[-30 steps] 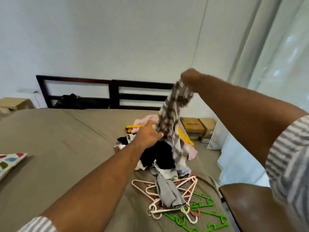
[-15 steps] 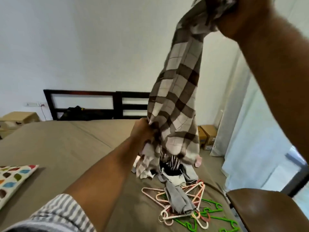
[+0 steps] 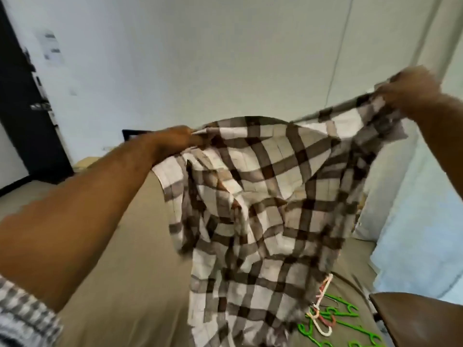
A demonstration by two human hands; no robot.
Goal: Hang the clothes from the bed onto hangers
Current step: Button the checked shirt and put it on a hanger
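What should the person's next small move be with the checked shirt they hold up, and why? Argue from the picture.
Probably let go with the right hand and reach for one of the hangers on the bed. Both it and the left hand grip the checked shirt by its top edge, spread in the air, and the hangers lie just below its hem.

Ahead of me stands a plain white wall (image 3: pixel 200 58). A thin pale cable (image 3: pixel 341 46) runs down it, and a white paper sheet (image 3: pixel 52 47) is stuck beside a tall black door (image 3: pixel 22 126) on my left. To my right hangs a pale sheer curtain (image 3: pixel 421 221), and below it sits a smooth brown rounded surface (image 3: pixel 421 319).
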